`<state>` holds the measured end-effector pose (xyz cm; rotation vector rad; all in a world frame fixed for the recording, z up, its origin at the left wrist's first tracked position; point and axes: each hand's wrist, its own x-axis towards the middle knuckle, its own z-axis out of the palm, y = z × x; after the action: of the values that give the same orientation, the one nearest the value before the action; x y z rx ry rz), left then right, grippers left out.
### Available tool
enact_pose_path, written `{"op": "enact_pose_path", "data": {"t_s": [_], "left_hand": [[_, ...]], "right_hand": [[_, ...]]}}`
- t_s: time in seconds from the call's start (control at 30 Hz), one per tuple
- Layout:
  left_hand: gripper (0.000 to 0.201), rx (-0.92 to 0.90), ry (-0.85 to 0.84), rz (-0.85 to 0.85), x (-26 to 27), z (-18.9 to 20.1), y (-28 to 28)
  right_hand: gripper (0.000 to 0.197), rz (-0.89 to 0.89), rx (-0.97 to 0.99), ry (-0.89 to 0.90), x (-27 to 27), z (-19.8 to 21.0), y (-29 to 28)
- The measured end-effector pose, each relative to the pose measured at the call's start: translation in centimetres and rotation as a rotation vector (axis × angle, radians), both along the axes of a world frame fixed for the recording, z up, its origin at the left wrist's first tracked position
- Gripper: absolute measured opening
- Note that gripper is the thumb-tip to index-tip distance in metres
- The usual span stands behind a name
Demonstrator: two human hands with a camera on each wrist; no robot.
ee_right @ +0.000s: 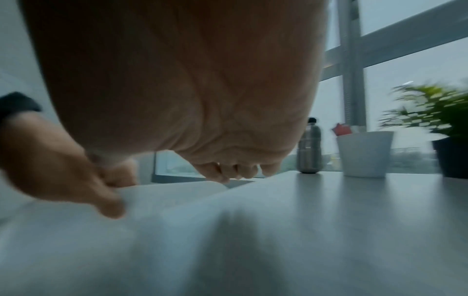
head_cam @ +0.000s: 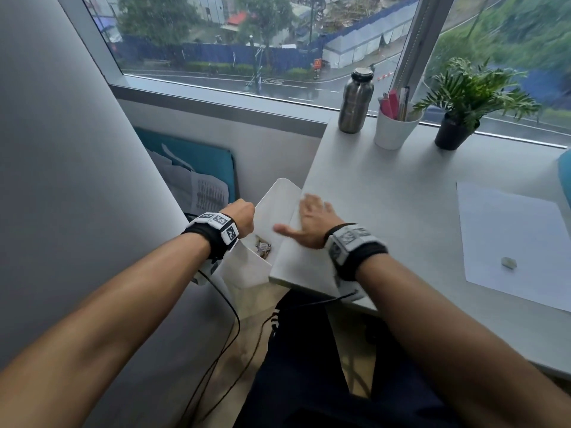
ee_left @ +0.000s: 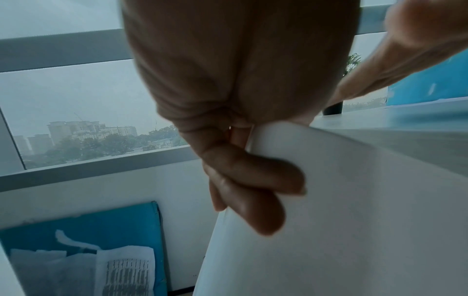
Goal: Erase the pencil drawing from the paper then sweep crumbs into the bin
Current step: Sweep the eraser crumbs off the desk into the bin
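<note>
Paper (head_cam: 513,239), a plain white sheet, lies flat on the right of the desk (head_cam: 386,193), cut off by the frame edge; no pencil marks can be made out on it. A small pale eraser (head_cam: 509,262) rests on its lower part. Crumbs cannot be seen anywhere, as they are too small or lost in blur.

A white bin (head_cam: 247,267) with thin, smooth walls is held against the desk's left edge, its rim partly hidden behind the desktop and the wrists. Some small scraps (head_cam: 262,248) are seen inside, too blurred to identify. The left hand (head_cam: 242,216) is clamped on the bin's wall, with curled fingers (ee_left: 253,180) seen inside the wall in the left wrist view. The right hand (head_cam: 312,222) is laid on the desk's left edge with fingers extended and spread, holding nothing; it is smeared by motion blur.

At the back of the matte grey desk stand a brushed metal bottle (head_cam: 355,100), a white cup (head_cam: 395,128) of pens and a potted plant (head_cam: 466,97).
</note>
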<state>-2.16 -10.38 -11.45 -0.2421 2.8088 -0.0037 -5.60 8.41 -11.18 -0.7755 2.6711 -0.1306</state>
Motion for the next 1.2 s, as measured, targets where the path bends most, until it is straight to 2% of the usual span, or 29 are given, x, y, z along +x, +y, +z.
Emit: {"op": "enact_pose_path", "data": {"t_s": [0.07, 0.13, 0.17, 0.23, 0.3, 0.37, 0.47, 0.57, 0.63, 0.7, 0.77, 0.83, 0.9, 0.97, 1.03, 1.1, 1.2], "left_hand": [[0.025, 0.007, -0.004, -0.013, 0.2, 0.0, 0.1], [0.025, 0.016, -0.014, -0.016, 0.6, 0.0, 0.3], [0.025, 0.011, -0.015, -0.016, 0.7, 0.0, 0.3], [0.026, 0.002, -0.017, -0.018, 1.0, 0.0, 0.4], [0.026, -0.005, -0.02, -0.019, 1.3, 0.0, 0.3], [0.026, -0.021, -0.022, -0.019, 1.5, -0.1, 0.3], [0.026, -0.014, -0.011, -0.015, 2.0, -0.3, 0.2], [0.026, 0.009, -0.017, -0.009, 2.5, -0.8, 0.1], [0.024, 0.018, -0.012, -0.016, 2.9, -1.2, 0.1], [0.023, 0.028, -0.03, -0.016, 3.4, -1.2, 0.3], [0.023, 0.034, -0.058, -0.01, 3.6, -1.1, 0.7], [0.023, 0.05, -0.058, -0.013, 3.9, -0.7, 1.1], [0.024, 0.051, -0.046, 0.001, 4.1, -0.3, 1.3], [0.023, 0.063, -0.055, 0.016, 4.2, -0.2, 1.4], [0.017, 0.086, -0.062, 0.033, 4.4, -0.2, 1.2], [0.023, 0.104, -0.066, 0.039, 4.6, -0.5, 1.0], [0.017, 0.098, -0.049, 0.04, 5.4, -0.8, 0.6]], "right_hand": [[0.12, -0.184, 0.073, 0.034, -1.0, -0.5, 3.3], [0.13, -0.295, 0.124, -0.04, -0.1, -1.3, 4.0], [0.135, -0.272, 0.101, -0.06, 0.9, -1.7, 2.9], [0.137, -0.096, 0.029, -0.088, 3.5, -1.9, -0.7], [0.13, 0.102, 0.016, -0.118, 5.8, -1.5, -4.1], [0.122, 0.157, 0.015, -0.138, 6.7, -0.8, -5.4], [0.118, 0.065, -0.04, -0.086, 5.0, -0.3, -3.1], [0.12, -0.129, -0.008, 0.018, 2.0, -0.3, 3.1], [0.123, -0.271, 0.075, -0.013, 1.2, -0.7, 7.4], [0.131, -0.32, 0.117, -0.087, 2.1, -1.6, 8.7], [0.139, -0.218, 0.062, -0.092, 4.0, -2.2, 6.4], [0.139, -0.023, -0.02, -0.119, 6.3, -2.2, 2.1], [0.128, 0.158, -0.043, -0.147, 8.3, -1.6, -1.7], [0.117, 0.216, -0.083, -0.164, 9.2, -0.8, -3.3], [0.112, 0.154, -0.146, -0.114, 8.8, -0.5, -2.1], [0.111, 0.011, -0.168, -0.021, 7.5, -0.6, 1.2], [0.118, -0.301, -0.034, 0.011, 5.5, -1.0, 7.5]]}}
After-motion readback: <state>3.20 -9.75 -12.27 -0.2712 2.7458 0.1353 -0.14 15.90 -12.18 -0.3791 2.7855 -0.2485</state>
